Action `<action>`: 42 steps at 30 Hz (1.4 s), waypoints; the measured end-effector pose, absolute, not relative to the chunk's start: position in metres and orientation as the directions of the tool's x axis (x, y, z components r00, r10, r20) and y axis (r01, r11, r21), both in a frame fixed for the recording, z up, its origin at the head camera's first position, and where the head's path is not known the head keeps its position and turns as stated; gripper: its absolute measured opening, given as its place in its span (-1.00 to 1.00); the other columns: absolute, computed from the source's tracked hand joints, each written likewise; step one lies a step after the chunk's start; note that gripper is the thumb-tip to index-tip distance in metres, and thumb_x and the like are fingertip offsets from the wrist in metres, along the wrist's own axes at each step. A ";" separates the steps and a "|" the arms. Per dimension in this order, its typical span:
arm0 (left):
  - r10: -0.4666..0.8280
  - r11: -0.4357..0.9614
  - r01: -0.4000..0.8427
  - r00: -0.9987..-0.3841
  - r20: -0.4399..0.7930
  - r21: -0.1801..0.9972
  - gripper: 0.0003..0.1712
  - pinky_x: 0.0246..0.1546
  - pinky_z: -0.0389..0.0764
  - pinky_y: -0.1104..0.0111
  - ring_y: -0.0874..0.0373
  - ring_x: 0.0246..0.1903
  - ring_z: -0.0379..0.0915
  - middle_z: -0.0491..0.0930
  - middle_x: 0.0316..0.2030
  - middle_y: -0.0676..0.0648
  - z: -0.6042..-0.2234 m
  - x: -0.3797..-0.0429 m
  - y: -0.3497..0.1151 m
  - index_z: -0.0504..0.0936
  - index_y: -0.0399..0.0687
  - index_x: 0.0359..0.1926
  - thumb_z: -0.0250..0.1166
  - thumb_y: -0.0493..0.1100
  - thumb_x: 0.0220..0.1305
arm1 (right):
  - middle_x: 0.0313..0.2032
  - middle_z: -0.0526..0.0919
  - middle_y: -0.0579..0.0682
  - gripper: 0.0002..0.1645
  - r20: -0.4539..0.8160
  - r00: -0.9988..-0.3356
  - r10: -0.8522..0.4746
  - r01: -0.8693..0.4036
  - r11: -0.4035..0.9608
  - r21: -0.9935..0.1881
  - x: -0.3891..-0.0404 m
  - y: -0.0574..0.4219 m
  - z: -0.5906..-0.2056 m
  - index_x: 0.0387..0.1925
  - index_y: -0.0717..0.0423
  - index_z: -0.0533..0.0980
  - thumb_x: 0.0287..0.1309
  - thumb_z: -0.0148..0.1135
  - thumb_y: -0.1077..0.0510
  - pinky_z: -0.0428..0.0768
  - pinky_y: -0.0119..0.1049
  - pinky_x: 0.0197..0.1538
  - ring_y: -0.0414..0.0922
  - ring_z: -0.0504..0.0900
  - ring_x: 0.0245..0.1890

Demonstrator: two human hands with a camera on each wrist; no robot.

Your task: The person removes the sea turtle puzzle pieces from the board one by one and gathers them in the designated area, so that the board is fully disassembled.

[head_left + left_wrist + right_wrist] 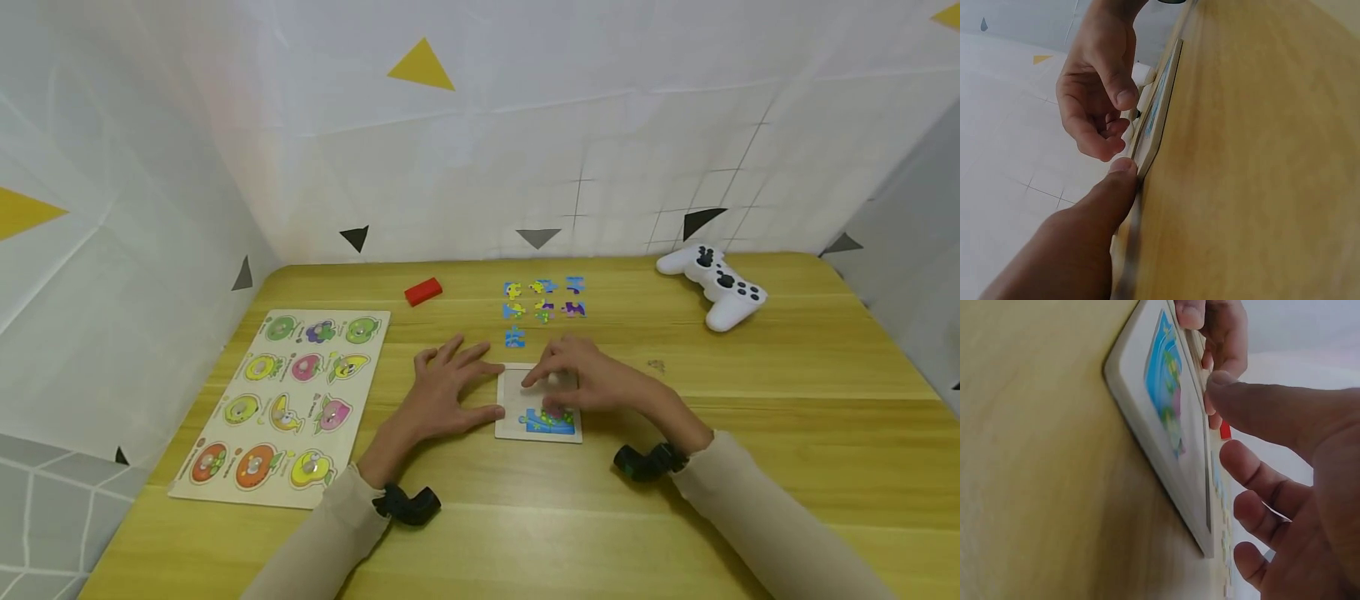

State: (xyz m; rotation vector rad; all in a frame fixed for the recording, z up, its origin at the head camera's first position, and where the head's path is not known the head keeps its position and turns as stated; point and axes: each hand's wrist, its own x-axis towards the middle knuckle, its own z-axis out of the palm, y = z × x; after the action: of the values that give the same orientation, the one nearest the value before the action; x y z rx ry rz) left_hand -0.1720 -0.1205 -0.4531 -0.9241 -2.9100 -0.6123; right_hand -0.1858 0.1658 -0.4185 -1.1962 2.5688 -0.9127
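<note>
A small wooden puzzle tray [511, 400] lies flat on the table, with joined blue puzzle pieces [549, 423] along its lower right part. My left hand [441, 398] rests at the tray's left side, fingers spread, the thumb and a fingertip touching its edge. In the left wrist view the left thumb [1124, 167] presses on the tray's rim. Over the tray's right half hovers my right hand [592, 379], fingers loosely bent; the right wrist view shows nothing between them. Beyond the tray lie several loose jigsaw pieces [514, 337] in rough rows.
A wooden fruit peg board [341, 454] takes up the table's left side. Toward the back sit a red block [423, 292] and, at right, a white game controller [716, 283]. White cloth [480, 167] hangs behind the table [540, 533].
</note>
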 end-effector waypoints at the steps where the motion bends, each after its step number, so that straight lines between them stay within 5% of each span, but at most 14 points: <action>1: 0.550 0.746 0.560 -0.823 0.142 0.360 -0.28 0.34 -0.02 -0.19 -0.20 0.59 -0.08 0.25 0.54 0.06 -0.453 -0.172 -0.120 0.51 0.47 0.33 0.26 0.50 0.19 | -0.21 0.63 -0.14 -0.67 0.093 -0.663 -0.743 -0.636 0.494 -0.592 -0.185 0.166 -0.418 -0.03 -0.21 0.74 0.13 0.50 0.08 0.23 -0.16 -0.01 -0.10 0.42 -0.13; 14: 0.551 0.750 0.562 -0.823 0.141 0.349 -0.28 0.33 0.00 -0.17 -0.20 0.59 -0.07 0.25 0.55 0.05 -0.452 -0.172 -0.120 0.51 0.47 0.34 0.25 0.50 0.19 | -0.17 0.62 -0.12 -0.61 -0.023 -0.589 -0.808 -0.653 0.493 -0.576 -0.172 0.160 -0.408 -0.01 -0.21 0.74 0.09 0.49 0.16 0.18 -0.18 -0.08 -0.15 0.36 -0.14; 42: 0.546 0.751 0.562 -0.824 0.154 0.346 -0.28 0.33 0.02 -0.17 -0.19 0.58 -0.05 0.26 0.54 0.07 -0.454 -0.172 -0.120 0.52 0.47 0.33 0.26 0.50 0.18 | -0.26 0.59 -0.17 -0.55 -0.043 -0.575 -0.817 -0.618 0.468 -0.632 -0.170 0.160 -0.409 -0.01 -0.22 0.64 0.03 0.57 0.10 0.17 -0.16 -0.07 -0.16 0.41 -0.16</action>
State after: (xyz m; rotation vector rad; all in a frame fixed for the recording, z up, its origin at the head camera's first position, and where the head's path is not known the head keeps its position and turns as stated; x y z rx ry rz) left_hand -0.1717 -0.1202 -0.4535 -0.9177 -2.8996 -0.5939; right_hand -0.1704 0.1599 -0.4085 -1.2128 2.3810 -0.8184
